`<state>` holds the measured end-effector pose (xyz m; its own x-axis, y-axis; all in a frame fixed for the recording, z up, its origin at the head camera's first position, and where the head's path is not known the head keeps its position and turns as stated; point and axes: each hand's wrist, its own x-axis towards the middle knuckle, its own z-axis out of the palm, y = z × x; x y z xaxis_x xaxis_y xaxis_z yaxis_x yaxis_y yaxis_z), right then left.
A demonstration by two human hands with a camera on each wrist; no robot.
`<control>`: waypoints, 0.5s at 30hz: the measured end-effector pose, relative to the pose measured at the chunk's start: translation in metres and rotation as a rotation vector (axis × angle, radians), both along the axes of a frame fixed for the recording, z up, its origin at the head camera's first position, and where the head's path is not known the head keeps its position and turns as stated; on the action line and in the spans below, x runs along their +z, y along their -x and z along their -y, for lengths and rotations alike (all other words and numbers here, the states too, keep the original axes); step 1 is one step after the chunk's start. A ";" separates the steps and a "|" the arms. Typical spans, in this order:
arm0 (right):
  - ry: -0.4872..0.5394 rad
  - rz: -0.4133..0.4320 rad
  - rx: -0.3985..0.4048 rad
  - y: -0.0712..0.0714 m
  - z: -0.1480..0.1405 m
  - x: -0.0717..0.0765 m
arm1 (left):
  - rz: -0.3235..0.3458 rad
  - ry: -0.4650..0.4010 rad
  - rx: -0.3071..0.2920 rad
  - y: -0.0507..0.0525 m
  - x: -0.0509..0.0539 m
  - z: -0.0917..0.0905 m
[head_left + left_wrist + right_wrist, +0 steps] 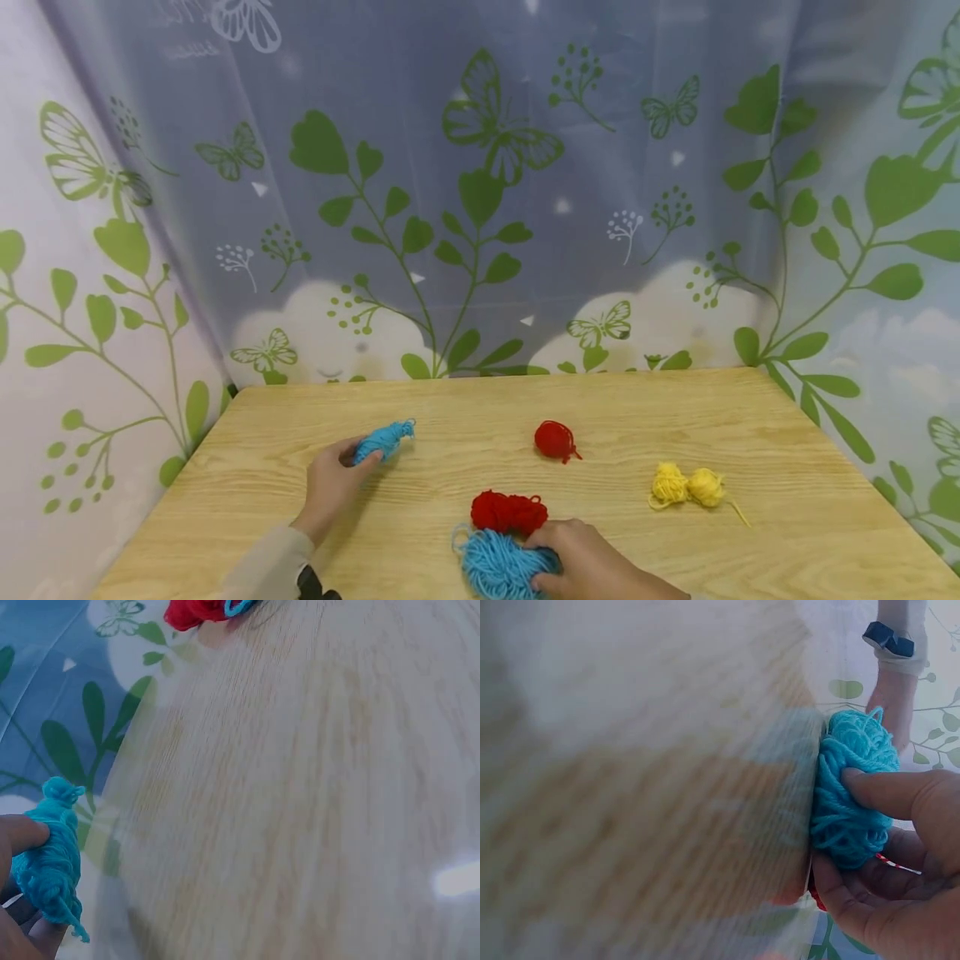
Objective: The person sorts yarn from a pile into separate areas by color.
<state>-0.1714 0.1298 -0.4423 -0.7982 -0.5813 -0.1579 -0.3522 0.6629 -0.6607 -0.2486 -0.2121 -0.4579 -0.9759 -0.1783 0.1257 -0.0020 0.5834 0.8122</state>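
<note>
Well apart, both hands (337, 483) (581, 554) with blue yarn bundles (384, 440) (498, 567) in grip — open wood (420, 500) between, back edge (405, 382) beyond.

In the right wrist view, the right hand (919, 904) covered part of the blue yarn (851, 806), red yarn (820, 900) behind its fingers was mostly hidden, and the counter (667, 825) alongside was blurred. The left wrist view cropped the left hand (22, 913).

Head camera high — faces forward, down across bench (405, 533) to far curtain (585, 267). Wrist cameras low, close, tilted — right wrist and head share big blue yarn bundle (498, 567).
</note>
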 end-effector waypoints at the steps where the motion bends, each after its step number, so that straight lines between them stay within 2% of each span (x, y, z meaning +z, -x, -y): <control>1: 0.002 0.004 0.001 0.000 0.000 0.000 | 0.008 0.002 0.010 -0.001 -0.001 0.003; 8: 0.010 -0.009 0.006 0.001 0.002 0.000 | 0.024 0.013 0.040 -0.008 -0.011 0.016; 15: 0.016 0.025 -0.037 0.000 0.005 0.002 | 0.007 0.030 0.070 -0.005 -0.019 0.018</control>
<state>-0.1717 0.1249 -0.4403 -0.8152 -0.5541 -0.1686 -0.3109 0.6642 -0.6798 -0.2436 -0.2302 -0.4773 -0.9621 -0.2421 0.1253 -0.0490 0.6056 0.7943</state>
